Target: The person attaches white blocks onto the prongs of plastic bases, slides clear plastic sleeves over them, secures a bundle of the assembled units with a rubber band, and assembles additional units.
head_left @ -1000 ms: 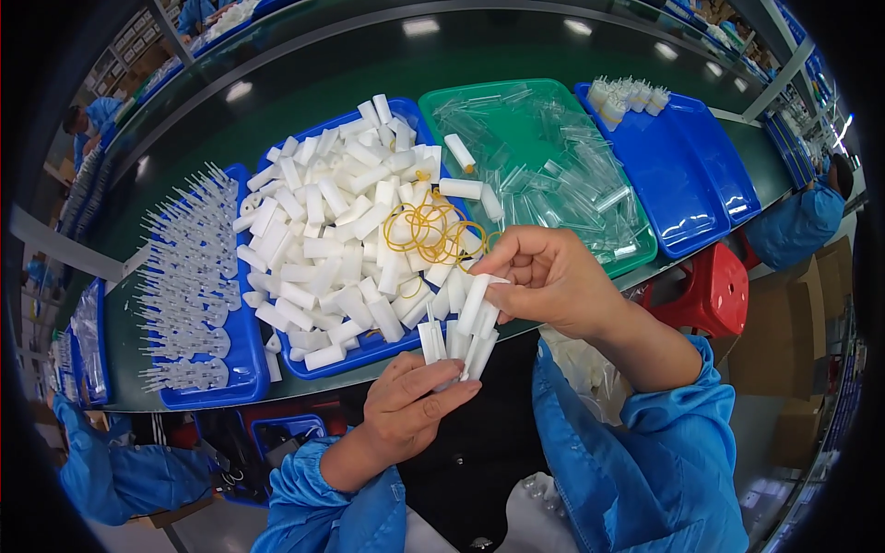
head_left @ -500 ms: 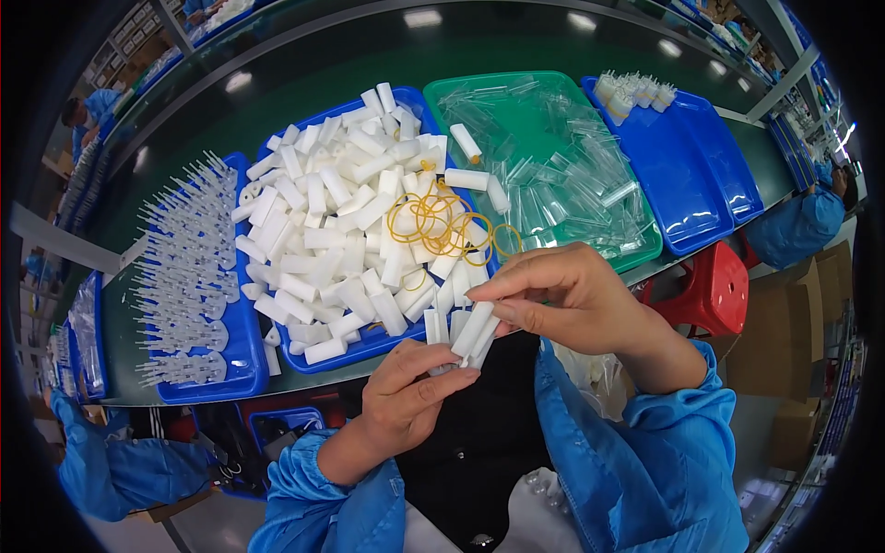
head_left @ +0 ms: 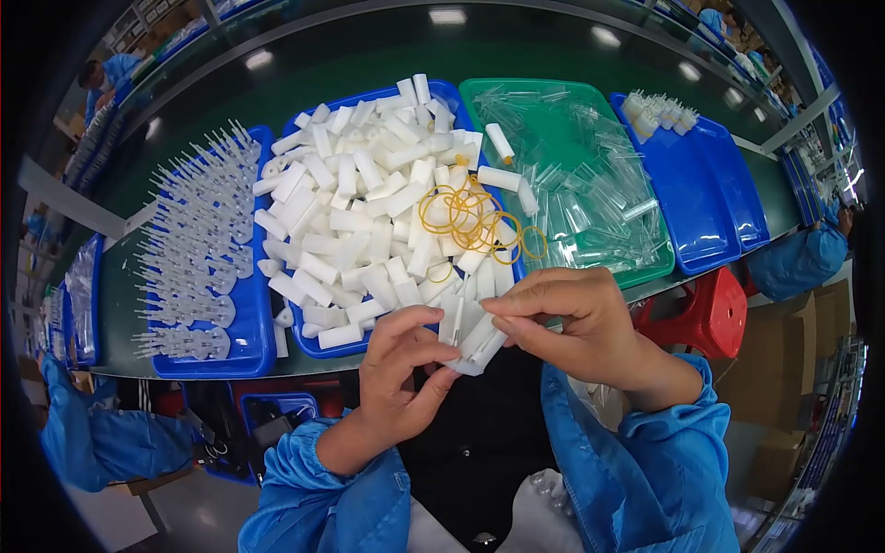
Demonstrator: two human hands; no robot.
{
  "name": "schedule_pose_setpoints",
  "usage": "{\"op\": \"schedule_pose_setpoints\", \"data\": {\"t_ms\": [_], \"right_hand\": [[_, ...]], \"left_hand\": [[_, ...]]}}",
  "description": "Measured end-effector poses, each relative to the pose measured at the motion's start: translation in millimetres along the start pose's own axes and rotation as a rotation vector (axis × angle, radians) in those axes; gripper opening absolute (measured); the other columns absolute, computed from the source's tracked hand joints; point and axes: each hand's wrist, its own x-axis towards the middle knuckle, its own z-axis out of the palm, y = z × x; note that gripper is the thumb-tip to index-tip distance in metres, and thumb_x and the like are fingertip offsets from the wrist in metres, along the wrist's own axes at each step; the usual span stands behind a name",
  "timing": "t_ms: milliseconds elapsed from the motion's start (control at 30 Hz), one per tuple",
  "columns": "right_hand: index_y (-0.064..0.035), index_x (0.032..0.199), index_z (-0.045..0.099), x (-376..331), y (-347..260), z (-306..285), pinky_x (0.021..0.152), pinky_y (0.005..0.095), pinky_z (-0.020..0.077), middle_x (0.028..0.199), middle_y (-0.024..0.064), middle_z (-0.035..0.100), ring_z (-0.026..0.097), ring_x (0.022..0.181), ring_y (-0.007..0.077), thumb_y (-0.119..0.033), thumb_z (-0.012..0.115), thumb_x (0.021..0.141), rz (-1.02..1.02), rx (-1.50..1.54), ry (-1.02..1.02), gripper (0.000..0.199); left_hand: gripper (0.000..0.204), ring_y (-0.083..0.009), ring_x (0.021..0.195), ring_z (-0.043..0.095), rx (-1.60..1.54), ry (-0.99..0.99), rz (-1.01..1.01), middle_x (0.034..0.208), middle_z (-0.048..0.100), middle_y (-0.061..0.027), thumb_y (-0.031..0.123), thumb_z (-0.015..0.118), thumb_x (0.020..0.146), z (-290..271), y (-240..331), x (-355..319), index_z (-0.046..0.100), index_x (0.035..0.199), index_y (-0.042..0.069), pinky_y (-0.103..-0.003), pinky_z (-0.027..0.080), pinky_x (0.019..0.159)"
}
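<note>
Above the table's near edge, my left hand (head_left: 401, 378) closes its thumb and fingertips on the lower end of a small cluster of white foam pieces (head_left: 483, 337). The pieces are fanned out, and a thin pale rod (head_left: 458, 321) stands among them; what joins them at the bottom is partly hidden by my fingers. My right hand (head_left: 576, 323) pinches the upper right part of the same cluster between thumb and index finger. Just beyond lies a heap of white foam tubes (head_left: 355, 217), with several loose yellow rubber bands (head_left: 466, 217) on its right side.
A blue tray (head_left: 334, 352) carries the heap. To its left, another blue tray (head_left: 251, 318) borders rows of clear stemmed parts (head_left: 189, 263). A green tray (head_left: 553, 138) holds clear tubes; a blue tray (head_left: 687, 184) lies beyond. A red stool (head_left: 708, 313) and a person's blue sleeve (head_left: 800, 265) are right.
The foam cluster has spread wider, showing the thin rod inside. My left fingers are more spread, and the whole table has shifted slightly in view.
</note>
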Motion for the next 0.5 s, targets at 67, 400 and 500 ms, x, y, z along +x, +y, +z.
{"op": "schedule_pose_setpoints", "data": {"t_ms": [67,400,500], "right_hand": [[0.0014,0.096,0.067,2,0,2,0.060,0.0207,0.0501,0.085,0.0118,0.065,0.064,0.073,0.0125,0.005,0.061,0.079,0.082,0.132,-0.033,0.018],[0.0020,0.100,0.060,8,9,16,0.063,0.0227,0.0525,0.085,0.0092,0.064,0.064,0.073,0.0123,0.003,0.058,0.082,0.311,0.604,-0.011,0.018],[0.0005,0.097,0.061,14,3,10,0.060,0.0227,0.0508,0.081,0.0096,0.064,0.063,0.068,0.0107,0.002,0.060,0.080,0.021,0.055,-0.078,0.017]], "left_hand": [[0.025,-0.0116,0.072,0.055,-0.103,0.017,-0.043,0.117,0.045,-0.0166,-0.008,0.066,0.071,-1,-3,-1,0.061,0.093,0.000,-0.022,0.044,0.058],[0.024,-0.0103,0.074,0.051,-0.212,0.031,-0.126,0.112,0.043,-0.0128,-0.007,0.065,0.074,-9,0,-1,0.059,0.095,0.002,-0.021,0.042,0.060],[0.023,-0.0107,0.075,0.050,-0.205,0.035,-0.116,0.110,0.043,-0.0124,-0.006,0.065,0.074,-10,0,-1,0.059,0.094,0.003,-0.021,0.041,0.061]]}}
